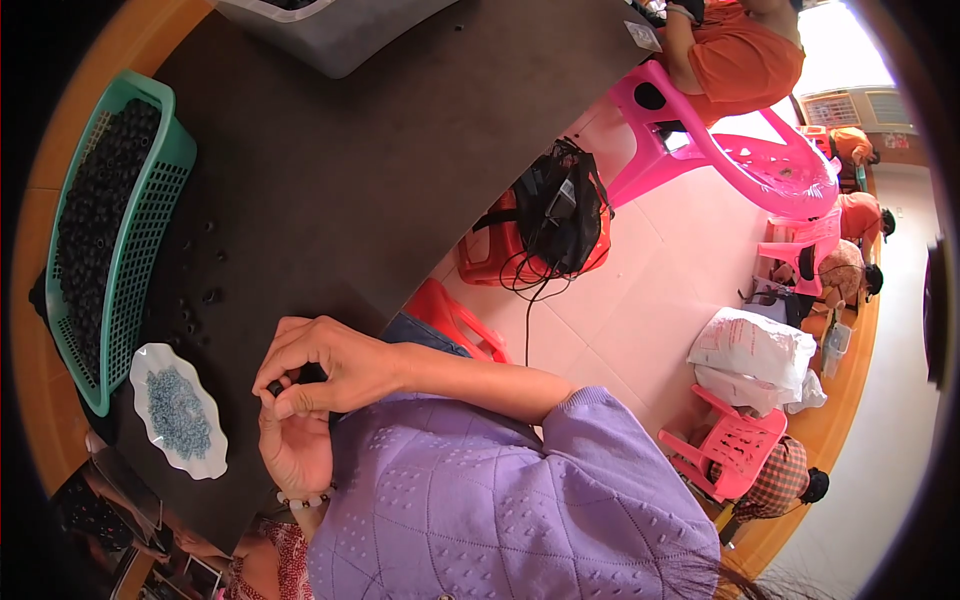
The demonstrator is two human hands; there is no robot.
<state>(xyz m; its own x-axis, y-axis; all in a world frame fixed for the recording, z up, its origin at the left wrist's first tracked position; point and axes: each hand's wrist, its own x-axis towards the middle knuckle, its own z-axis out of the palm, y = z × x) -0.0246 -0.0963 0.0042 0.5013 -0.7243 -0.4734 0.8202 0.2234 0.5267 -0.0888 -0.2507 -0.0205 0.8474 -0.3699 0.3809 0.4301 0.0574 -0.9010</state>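
Observation:
My right hand [332, 368], the upper one in view, pinches a small black cylindrical piece [276, 388] between thumb and fingertips. More black shows inside its curled fingers. Just below, my left hand [296, 445], with a beaded bracelet at the wrist, has its fingertips closed against the same piece. Beside the hands, a white wavy-edged dish [146, 366] contains tiny pale blue-grey bits [180, 415]. Several loose black pieces [211, 296] lie on the dark table [300, 190]. Farther left, a green plastic basket [150, 205] is heaped with similar black pieces [105, 200].
A grey bin [340, 40] stands at the table's upper edge. Beyond the right table edge are a red stool [480, 262] bearing a black bag [560, 215] with cords, and a pink chair [720, 150]. A person in orange [745, 55] sits at the upper right; others are farther off.

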